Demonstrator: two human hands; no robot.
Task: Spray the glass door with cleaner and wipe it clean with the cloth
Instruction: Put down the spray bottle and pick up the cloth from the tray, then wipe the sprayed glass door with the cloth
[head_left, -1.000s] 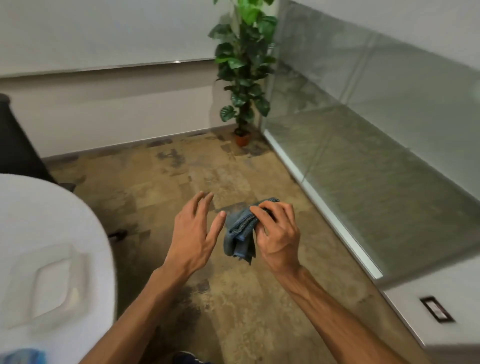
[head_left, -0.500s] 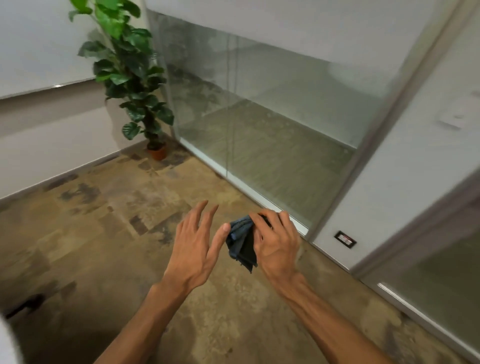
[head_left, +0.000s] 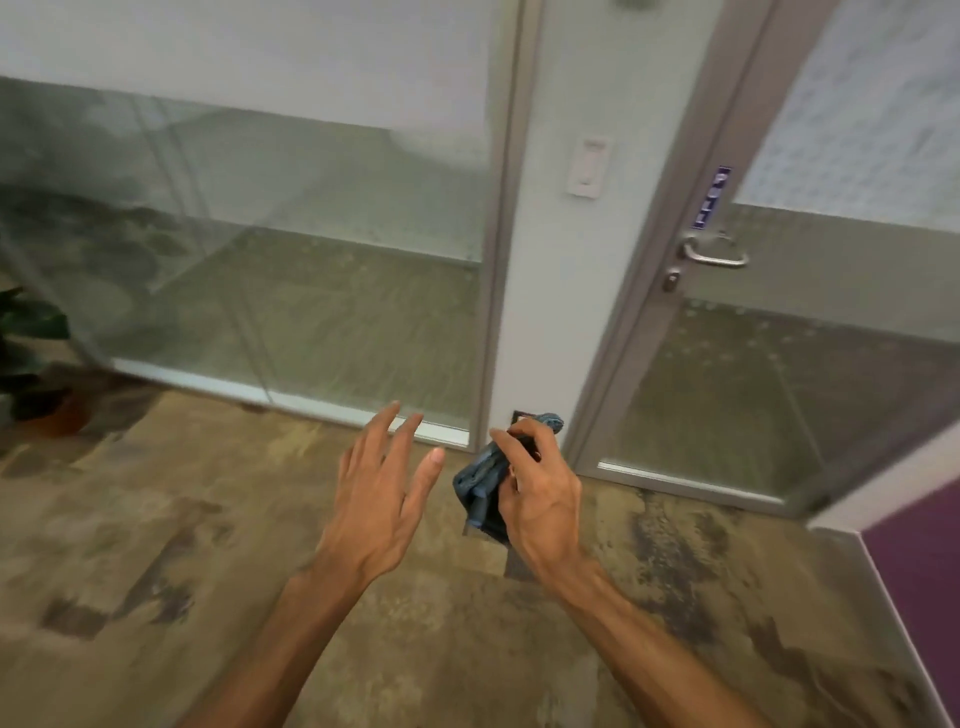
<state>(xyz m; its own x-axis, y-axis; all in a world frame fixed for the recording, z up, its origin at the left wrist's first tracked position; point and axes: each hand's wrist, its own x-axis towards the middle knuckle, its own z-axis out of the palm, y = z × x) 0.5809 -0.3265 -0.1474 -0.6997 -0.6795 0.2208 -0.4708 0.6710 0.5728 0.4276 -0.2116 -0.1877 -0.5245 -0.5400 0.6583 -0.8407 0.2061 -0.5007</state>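
A bunched blue cloth hangs from my right hand, which grips it at chest height. My left hand is held just left of the cloth, fingers spread, holding nothing. The glass door stands ahead on the right in a grey frame, with a metal lever handle and a small purple sticker above it. Its lower glass is clear and the upper part is frosted. No spray bottle is in view.
A fixed glass partition fills the left and middle. A white wall strip with a switch separates it from the door. A potted plant stands at the far left. A purple panel juts in at the right.
My view has swung right: the plant and white table slid out to the left, and the framed door with its handle came into view. Both hands kept their pose, cloth still in the right.
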